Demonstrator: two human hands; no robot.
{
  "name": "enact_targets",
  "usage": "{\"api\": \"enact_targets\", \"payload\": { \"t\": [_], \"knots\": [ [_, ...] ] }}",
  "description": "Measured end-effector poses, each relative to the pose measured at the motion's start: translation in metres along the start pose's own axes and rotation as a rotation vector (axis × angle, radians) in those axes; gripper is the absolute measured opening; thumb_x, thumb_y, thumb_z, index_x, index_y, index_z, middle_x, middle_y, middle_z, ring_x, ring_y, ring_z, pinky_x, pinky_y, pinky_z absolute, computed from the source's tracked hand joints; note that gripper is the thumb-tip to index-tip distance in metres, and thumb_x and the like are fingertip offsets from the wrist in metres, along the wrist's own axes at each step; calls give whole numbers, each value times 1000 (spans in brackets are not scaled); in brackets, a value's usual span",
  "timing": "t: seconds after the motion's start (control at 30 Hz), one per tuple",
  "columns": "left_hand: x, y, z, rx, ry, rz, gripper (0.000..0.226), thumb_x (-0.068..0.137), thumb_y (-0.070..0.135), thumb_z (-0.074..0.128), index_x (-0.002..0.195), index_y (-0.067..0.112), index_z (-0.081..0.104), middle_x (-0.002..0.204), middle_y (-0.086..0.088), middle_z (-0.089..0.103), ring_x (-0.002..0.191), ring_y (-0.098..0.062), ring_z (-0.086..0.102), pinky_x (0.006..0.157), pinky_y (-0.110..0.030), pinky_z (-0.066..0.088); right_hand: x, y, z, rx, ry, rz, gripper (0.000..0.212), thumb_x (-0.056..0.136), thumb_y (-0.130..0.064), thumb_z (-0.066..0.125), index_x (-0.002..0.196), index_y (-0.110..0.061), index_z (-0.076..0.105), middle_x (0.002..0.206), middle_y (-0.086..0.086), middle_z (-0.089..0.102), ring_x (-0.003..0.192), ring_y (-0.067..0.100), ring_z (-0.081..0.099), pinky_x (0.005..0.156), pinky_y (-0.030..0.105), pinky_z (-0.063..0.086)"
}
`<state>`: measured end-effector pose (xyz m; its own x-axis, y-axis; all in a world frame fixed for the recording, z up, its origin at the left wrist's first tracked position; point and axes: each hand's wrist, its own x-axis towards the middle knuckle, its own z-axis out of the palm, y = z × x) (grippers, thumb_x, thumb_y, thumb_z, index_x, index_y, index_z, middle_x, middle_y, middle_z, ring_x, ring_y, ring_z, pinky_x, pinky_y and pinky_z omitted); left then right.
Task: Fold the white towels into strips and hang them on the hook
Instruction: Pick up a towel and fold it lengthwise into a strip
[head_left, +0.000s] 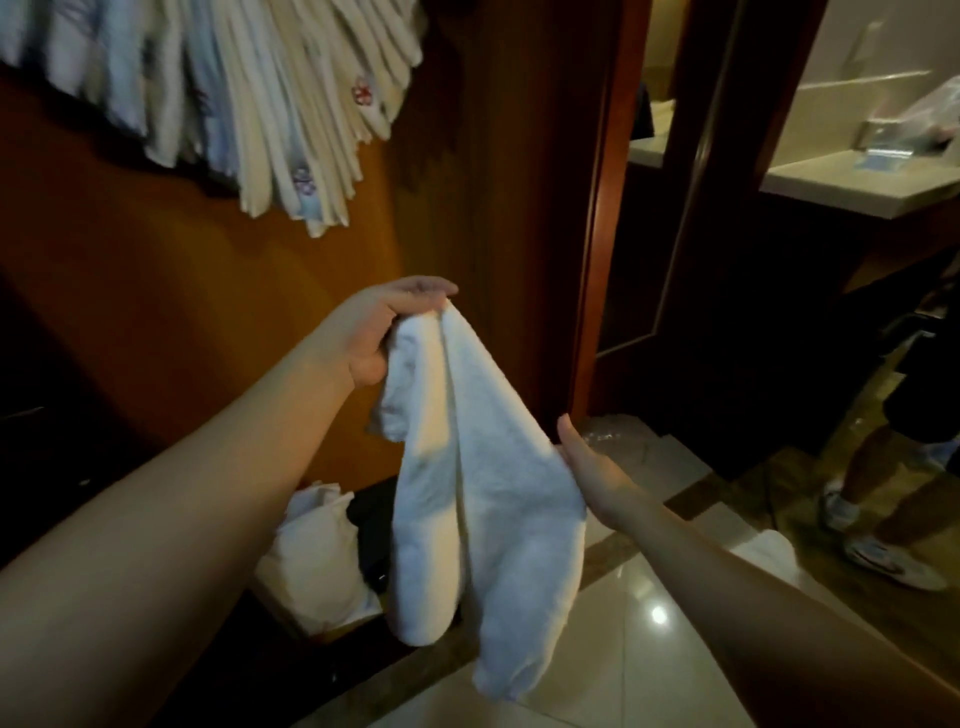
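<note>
Mid-fold, my left hand (387, 325) pinches the white towel (467, 493) by its top, my right hand (587, 462) flat and released against its side; next I narrow it into a strip.

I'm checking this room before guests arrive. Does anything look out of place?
Yes. A white towel lies on the tiled floor at right, and a crumpled white heap sits low by the wall, while other towels hang in a row above.
</note>
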<state>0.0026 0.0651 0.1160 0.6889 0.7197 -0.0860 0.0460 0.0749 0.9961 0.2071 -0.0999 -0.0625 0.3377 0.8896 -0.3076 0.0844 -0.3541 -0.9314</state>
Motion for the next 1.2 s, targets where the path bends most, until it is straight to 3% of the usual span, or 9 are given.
{"api": "enact_targets", "payload": {
  "t": [0.2, 0.3, 0.4, 0.53, 0.6, 0.67, 0.87, 1.07, 1.2],
  "knots": [
    [-34, 1, -52, -354, 335, 46, 14, 97, 7, 59, 105, 13, 68, 75, -6, 77, 70, -22, 75, 63, -34, 59, -20, 17, 38, -193, 60, 36, 82, 65, -98, 16, 78, -46, 77, 80, -17, 75, 77, 2, 72, 71, 21, 39],
    [-44, -2, -71, -432, 465, 31, 13, 97, 7, 59, 101, 16, 69, 92, -14, 74, 85, -32, 71, 61, -39, 57, -24, 24, 32, -296, 127, 60, 78, 69, -92, 20, 75, -38, 78, 78, -12, 74, 83, 7, 68, 81, 29, 45],
    [-50, -6, -80, -416, 527, 13, 14, 99, 7, 56, 100, 17, 66, 104, -16, 66, 94, -33, 66, 66, -42, 54, -26, 26, 23, -283, 142, -7, 83, 70, -94, 22, 61, -29, 73, 66, -4, 71, 62, 8, 64, 73, 30, 48],
    [-57, -18, -74, -194, 538, -44, 12, 99, 11, 57, 99, 21, 65, 98, -9, 67, 90, -26, 66, 72, -41, 53, -26, -5, 26, -192, -41, -115, 90, 66, -104, 20, 56, -21, 52, 56, 0, 46, 53, 14, 45, 64, 30, 37],
    [-60, -26, -66, 75, 522, -54, 12, 98, 15, 59, 99, 24, 66, 102, -4, 67, 94, -22, 65, 80, -38, 54, -24, -31, 32, -196, -122, -146, 89, 71, -102, 16, 54, -22, 51, 52, -4, 44, 49, 8, 44, 60, 27, 35],
    [-65, -32, -51, 372, 451, -42, 5, 98, 27, 61, 97, 30, 64, 101, 3, 65, 96, -17, 63, 73, -31, 51, -23, -57, 38, -192, -173, -184, 89, 76, -98, 13, 53, -23, 55, 50, -7, 46, 47, 5, 46, 57, 21, 38],
    [-72, -57, 12, 730, -7, 74, 10, 90, 55, 61, 95, 47, 58, 100, 21, 61, 99, -4, 58, 73, -24, 42, -30, -125, 52, -266, -144, -299, 88, 86, -87, 8, 50, -25, 58, 49, -8, 50, 44, 4, 49, 57, 23, 40],
    [-72, -65, 17, 710, -55, 27, 14, 93, 36, 67, 79, 35, 71, 88, 17, 70, 91, -2, 62, 86, -33, 48, -35, -128, 43, -321, -101, -367, 84, 91, -84, 11, 51, -24, 54, 49, -8, 47, 45, 3, 47, 68, 32, 40],
    [-75, -66, 18, 682, -165, 28, 7, 91, 39, 69, 97, 35, 67, 87, 16, 65, 82, -3, 60, 78, -29, 48, -38, -115, 37, -295, -67, -342, 83, 90, -85, 13, 53, -23, 55, 48, -8, 46, 43, 5, 45, 64, 30, 39]
  ]
}}
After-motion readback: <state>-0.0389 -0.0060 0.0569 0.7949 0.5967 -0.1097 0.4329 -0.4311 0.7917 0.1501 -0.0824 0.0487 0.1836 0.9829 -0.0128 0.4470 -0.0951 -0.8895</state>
